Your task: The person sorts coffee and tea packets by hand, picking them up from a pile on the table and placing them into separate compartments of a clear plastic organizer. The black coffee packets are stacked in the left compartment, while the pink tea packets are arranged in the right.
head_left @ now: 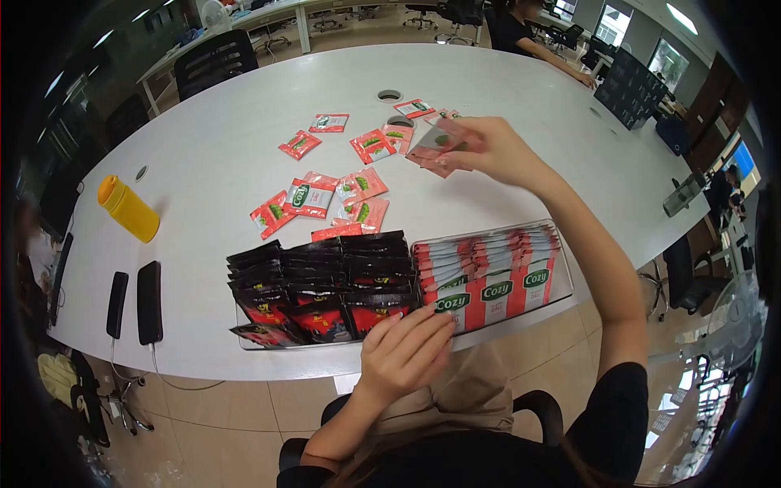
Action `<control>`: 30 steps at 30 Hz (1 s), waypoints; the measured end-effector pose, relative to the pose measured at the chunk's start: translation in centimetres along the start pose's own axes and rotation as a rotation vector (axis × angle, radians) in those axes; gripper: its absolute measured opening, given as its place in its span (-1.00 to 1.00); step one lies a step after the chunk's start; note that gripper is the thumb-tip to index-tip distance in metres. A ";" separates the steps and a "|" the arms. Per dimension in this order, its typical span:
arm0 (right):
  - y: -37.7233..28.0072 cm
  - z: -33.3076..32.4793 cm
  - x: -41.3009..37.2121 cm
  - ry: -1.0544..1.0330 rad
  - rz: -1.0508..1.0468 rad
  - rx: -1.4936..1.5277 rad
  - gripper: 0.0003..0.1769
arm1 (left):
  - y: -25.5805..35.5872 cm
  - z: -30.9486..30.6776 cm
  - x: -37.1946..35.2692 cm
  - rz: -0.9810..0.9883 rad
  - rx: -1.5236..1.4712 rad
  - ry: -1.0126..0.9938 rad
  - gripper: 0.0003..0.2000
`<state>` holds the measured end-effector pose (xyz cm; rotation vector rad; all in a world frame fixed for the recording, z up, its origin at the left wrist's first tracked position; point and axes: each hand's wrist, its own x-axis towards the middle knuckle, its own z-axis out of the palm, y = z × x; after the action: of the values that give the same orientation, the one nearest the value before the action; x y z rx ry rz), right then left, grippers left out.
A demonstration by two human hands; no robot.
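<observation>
My right hand [492, 150] is raised over the table's far middle, gripping a few red-and-white sachets [437, 148], slightly blurred. My left hand [409, 354] is at the front edge of a clear tray [567, 272], its fingers stretched side by side against the nearest Cozy sachet [452, 302]. The tray's right side holds upright rows of red-and-white Cozy sachets [496, 289]. Its left side is packed with rows of black-and-red packets [325, 321]. Loose sachets lie scattered beyond the tray, among them a Cozy sachet [310, 198] and a red one [373, 146].
On the left of the white table [220, 163] stand a yellow bottle [130, 210] and two dark phone-like devices [150, 302] with cables. Round holes [390, 96] pierce the tabletop. A dark box [630, 88] stands at far right, near another person's arm [561, 61].
</observation>
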<state>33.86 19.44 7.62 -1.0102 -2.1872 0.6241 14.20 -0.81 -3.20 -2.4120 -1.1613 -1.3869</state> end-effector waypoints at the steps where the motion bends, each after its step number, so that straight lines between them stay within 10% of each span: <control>1: -2.3 0.1 -2.0 0.080 -0.053 0.067 -0.67 | 0.1 0.0 -0.2 -0.015 -0.071 0.007 -0.70; 7: -10.7 4.3 -12.6 0.440 -0.331 -0.239 -0.62 | 5.2 -0.2 2.0 -0.426 -0.958 0.251 -0.36; 11: -11.2 9.2 -15.1 0.487 -0.366 -0.405 -0.49 | 5.9 1.3 -0.8 -0.398 -1.015 -0.045 -0.24; 16: -11.7 12.1 -17.1 0.350 -0.184 -0.298 -0.43 | 7.4 0.4 0.3 -0.888 -1.405 0.380 -0.69; 21: -12.5 9.8 -19.6 0.147 -0.130 -0.232 -0.39 | 5.0 -0.9 -2.0 -0.867 -1.224 0.238 -0.75; 30: -11.1 8.6 -21.2 0.455 -0.047 0.055 -0.45 | 4.4 -3.3 -4.2 -0.654 -1.139 -0.227 -0.73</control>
<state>32.85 -5.20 1.51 -0.9603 -1.7784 0.3843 13.73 -7.73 -3.49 -3.0634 -1.5935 -2.5799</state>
